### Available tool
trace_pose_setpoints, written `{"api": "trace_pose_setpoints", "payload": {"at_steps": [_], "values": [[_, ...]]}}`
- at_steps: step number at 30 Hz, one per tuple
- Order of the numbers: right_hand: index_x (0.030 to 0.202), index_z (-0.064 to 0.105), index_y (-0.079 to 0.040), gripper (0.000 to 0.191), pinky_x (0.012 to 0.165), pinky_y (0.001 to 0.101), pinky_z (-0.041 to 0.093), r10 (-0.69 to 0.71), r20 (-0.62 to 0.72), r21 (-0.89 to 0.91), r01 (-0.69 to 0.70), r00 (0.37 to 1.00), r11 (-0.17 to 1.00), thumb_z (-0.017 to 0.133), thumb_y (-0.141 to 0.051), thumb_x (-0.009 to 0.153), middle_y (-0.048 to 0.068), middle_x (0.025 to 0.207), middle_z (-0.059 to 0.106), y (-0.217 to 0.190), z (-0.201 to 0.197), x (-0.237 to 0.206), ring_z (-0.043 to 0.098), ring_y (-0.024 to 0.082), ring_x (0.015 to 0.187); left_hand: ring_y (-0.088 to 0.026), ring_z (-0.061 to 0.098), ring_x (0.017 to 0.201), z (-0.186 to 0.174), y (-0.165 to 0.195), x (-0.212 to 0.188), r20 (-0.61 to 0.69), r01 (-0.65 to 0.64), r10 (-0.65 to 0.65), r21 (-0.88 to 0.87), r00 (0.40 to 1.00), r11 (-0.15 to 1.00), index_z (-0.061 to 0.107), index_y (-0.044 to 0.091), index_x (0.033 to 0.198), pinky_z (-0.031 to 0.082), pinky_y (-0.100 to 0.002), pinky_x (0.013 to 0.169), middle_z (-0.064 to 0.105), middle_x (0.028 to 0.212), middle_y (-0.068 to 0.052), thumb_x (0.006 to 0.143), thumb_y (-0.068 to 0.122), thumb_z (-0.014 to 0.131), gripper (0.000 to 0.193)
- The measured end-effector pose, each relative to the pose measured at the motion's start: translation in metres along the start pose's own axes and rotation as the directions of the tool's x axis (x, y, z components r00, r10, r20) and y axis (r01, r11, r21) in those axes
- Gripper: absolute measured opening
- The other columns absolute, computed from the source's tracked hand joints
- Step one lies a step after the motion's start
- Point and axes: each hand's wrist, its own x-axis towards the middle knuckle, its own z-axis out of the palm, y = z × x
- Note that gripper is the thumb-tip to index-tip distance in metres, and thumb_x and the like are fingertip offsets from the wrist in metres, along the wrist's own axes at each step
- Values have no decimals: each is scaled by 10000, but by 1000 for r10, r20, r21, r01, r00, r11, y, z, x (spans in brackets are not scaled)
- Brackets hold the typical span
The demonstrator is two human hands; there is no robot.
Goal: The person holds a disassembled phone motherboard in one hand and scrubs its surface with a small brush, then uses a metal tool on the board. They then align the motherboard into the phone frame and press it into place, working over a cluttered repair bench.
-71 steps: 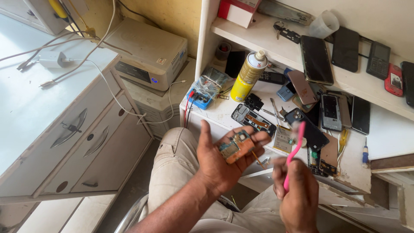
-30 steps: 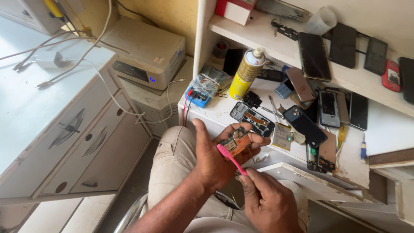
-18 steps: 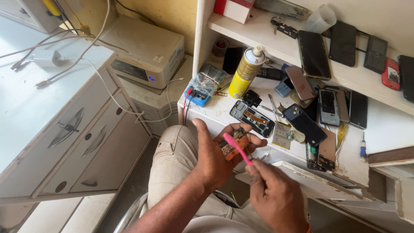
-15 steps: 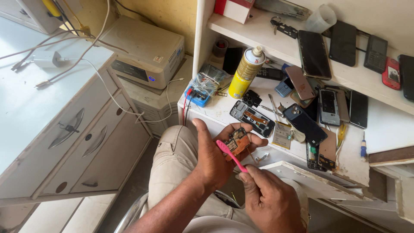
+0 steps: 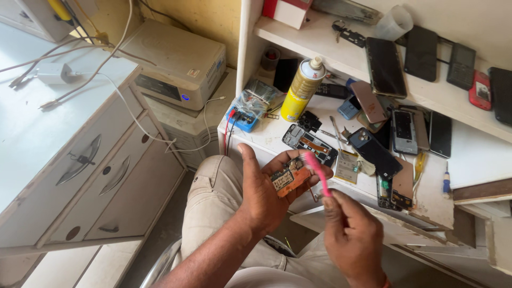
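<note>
— What is each hand's grip on?

— The left hand cups a small orange circuit board, thumb up on one side and fingers curled under the other. The right hand pinches the handle of a pink toothbrush, whose bristle end rests on the board's top.

— Where is that?

— Over the person's lap, just off the front edge of the white tabletop.

— And beyond the hands?

— An opened phone frame lies near the front edge behind the board. A yellow spray can stands further back, with a blue multimeter at the left corner. More phones lie to the right and on the shelf above.
</note>
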Motion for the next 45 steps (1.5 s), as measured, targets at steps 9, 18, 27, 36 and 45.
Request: {"api": "trace_pose_setpoints", "payload": {"at_steps": [9,18,27,36,45], "values": [[1053,732,-70,185,540,354,537,-111,43,-119,116,993,986,667,-203,943,115,805,732,-9,-2,7,712,247,623,-337,698,1114,-2,-2,0,45,-29,27,33,999,999,608,-26,1238,492,-505,1077,733,1100,-235,816,930,49,1186],[1036,747,-85,168,529,383,510,-29,44,-189,37,999,981,698,-211,935,130,737,697,-7,-3,13,673,296,593,-331,698,1149,1,3,3,-27,7,-5,71,1000,997,624,-23,1215,483,-474,1091,736,1138,-240,793,924,1,1210],[1065,736,-58,186,545,385,506,-57,15,-167,59,998,984,695,-193,943,131,772,700,3,0,14,663,301,612,-352,685,1156,0,7,8,8,-54,54,46,999,997,625,-52,1234,485,-484,1103,724,1172,-255,844,904,30,1191],[1060,734,-59,174,582,387,518,-100,-5,-191,97,995,977,695,-188,950,136,805,704,3,4,9,674,326,671,-396,693,1108,-2,-5,8,-64,35,-35,7,997,999,621,-45,1202,494,-507,1099,733,1142,-280,860,894,53,1150],[1047,746,-53,207,580,381,538,-47,-25,-168,42,999,985,716,-208,914,132,804,722,8,6,-7,698,299,645,-356,697,1102,-5,21,7,-97,-31,24,-74,995,997,604,-26,1216,503,-437,967,720,1162,-250,852,894,-3,1161]]}}
